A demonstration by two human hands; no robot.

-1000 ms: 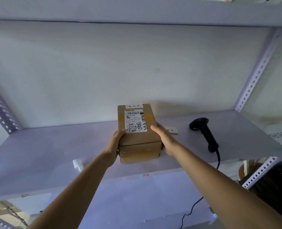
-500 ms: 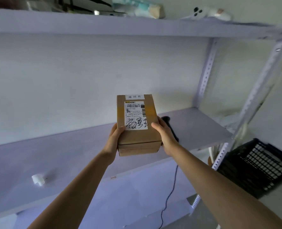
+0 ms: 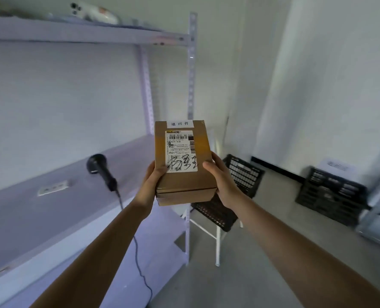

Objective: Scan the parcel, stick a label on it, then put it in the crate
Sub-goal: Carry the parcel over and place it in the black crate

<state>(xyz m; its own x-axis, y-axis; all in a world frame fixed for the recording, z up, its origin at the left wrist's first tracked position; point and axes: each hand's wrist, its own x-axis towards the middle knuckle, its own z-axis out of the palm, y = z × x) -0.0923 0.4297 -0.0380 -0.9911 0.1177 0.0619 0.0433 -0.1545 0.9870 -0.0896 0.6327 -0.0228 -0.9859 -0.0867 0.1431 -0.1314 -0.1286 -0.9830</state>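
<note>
A brown cardboard parcel (image 3: 203,152) is held in the air in front of me, off the shelf. On its top face are a white shipping label with a barcode and black handwriting, and a small white sticker at the far edge. My left hand (image 3: 150,185) grips its left side and my right hand (image 3: 221,181) grips its right side. A black crate (image 3: 238,176) stands on a white frame behind and below the parcel, partly hidden by it. The black handheld scanner (image 3: 100,172) lies on the shelf to the left.
The purple-grey shelf (image 3: 40,214) runs along the left, with a small white label strip (image 3: 53,187) on it and the scanner's cable hanging over its edge. A second black crate (image 3: 331,194) leans against the right wall. Grey floor lies between the shelving and the wall.
The view has swung to the right. The parcel, held in both hands, has come away from the shelf toward the crate; the scanner now lies to its left.
</note>
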